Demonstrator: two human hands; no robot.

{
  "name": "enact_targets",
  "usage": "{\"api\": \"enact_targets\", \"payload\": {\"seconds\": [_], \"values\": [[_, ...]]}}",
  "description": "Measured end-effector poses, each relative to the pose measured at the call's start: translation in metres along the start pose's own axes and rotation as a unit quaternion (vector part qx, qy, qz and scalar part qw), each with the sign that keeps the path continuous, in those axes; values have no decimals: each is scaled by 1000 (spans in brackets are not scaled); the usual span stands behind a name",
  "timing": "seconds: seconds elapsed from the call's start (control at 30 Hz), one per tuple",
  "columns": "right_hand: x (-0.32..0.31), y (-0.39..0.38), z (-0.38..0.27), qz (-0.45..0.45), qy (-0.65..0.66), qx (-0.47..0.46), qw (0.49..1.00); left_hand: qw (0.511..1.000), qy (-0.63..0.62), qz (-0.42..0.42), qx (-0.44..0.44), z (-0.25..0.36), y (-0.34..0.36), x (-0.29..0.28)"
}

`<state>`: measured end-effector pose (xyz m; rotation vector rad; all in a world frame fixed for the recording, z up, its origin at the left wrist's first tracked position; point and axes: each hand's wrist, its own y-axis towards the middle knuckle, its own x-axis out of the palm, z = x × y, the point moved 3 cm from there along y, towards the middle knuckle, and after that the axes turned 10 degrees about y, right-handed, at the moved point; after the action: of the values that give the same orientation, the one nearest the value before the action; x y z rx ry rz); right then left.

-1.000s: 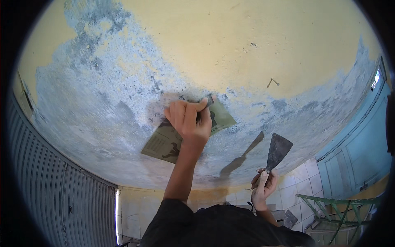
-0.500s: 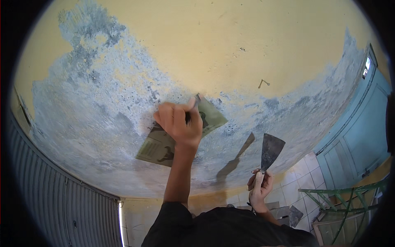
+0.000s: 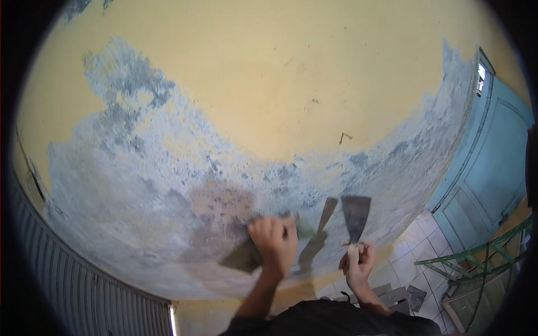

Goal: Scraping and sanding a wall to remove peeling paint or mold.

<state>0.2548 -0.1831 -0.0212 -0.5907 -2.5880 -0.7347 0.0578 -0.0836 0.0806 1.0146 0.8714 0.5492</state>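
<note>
My left hand is closed on an olive sheet of sandpaper, low against the wall. Blurring hides its detail, and the hand covers its middle. The lower wall is patchy blue-grey and white where the yellow paint has come away. To the right, my right hand grips the handle of a putty knife, its dark flared blade pointing up in front of the wall. The knife's shadow falls on the wall beside it.
A grey ribbed shutter stands at the lower left, a blue door at the right. A green metal frame rises by the door. Grey flat pieces lie on the tiled floor. Bent nails stick out of the wall.
My left hand has swept down the wall and slightly right with the sandpaper. The view has shifted up the wall. My right hand keeps hold of the putty knife, whose blade has turned more upright.
</note>
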Motion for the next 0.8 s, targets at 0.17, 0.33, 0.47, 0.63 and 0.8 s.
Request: {"api": "enact_targets", "payload": {"seconds": [0.17, 0.33, 0.47, 0.63, 0.8], "values": [[3, -31, 10, -46, -23, 53, 997, 982, -78, -140, -104, -28, -113, -12], [20, -29, 5, -74, 37, 118, 990, 941, -166, -212, -205, -65, -107, -46], [28, -21, -18, -158, 38, 192, 968, 945, -148, -233, -178, -85, -101, -73], [32, -18, -51, -244, 0, 292, 925, 891, -232, -345, -182, -88, -116, -84], [39, -22, -33, -321, -30, 304, 897, 878, -290, -347, -158, -74, -124, -54]]}}
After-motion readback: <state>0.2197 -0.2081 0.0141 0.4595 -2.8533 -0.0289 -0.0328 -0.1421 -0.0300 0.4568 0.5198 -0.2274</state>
